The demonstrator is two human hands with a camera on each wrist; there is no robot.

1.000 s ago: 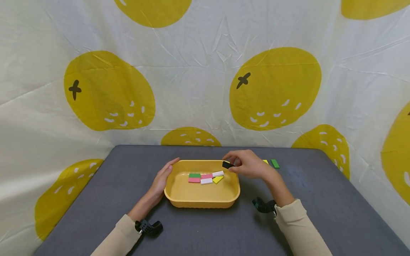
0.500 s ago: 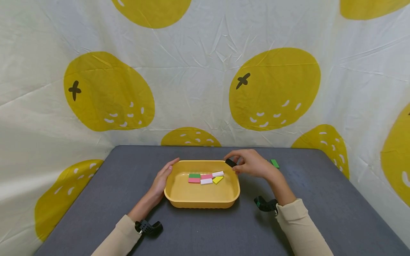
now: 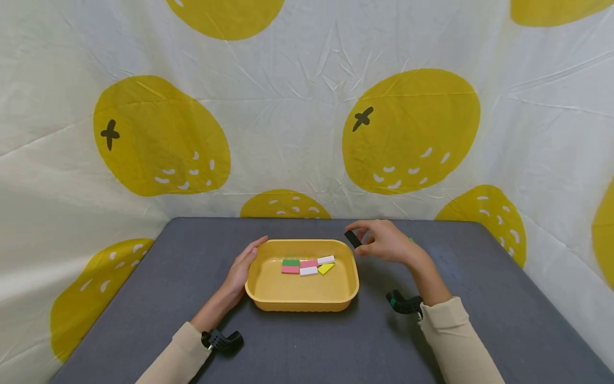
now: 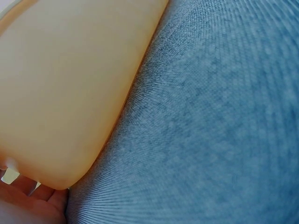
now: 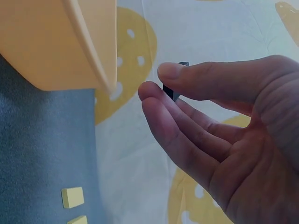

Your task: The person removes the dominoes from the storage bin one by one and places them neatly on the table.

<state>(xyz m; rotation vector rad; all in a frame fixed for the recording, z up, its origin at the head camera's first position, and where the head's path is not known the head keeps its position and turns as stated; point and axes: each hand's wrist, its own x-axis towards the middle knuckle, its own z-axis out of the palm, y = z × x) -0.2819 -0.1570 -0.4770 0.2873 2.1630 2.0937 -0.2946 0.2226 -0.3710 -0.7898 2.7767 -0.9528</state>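
Head view: small flat black block [image 3: 353,239]

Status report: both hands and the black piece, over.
Right hand pinches black piece, raised beside yellow tray. Left hand flat against tray's left wall. Nothing blocks the tray.

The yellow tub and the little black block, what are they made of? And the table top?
The tub looks like plastic: smooth, softly shiny, with rounded moulded corners and a thin rolled rim. The black block, pinched by the right hand, is flat, matt and sharp-edged; painted wood or foam, I cannot tell which. The table top is covered in grey cloth: the left wrist view shows a fine weave.
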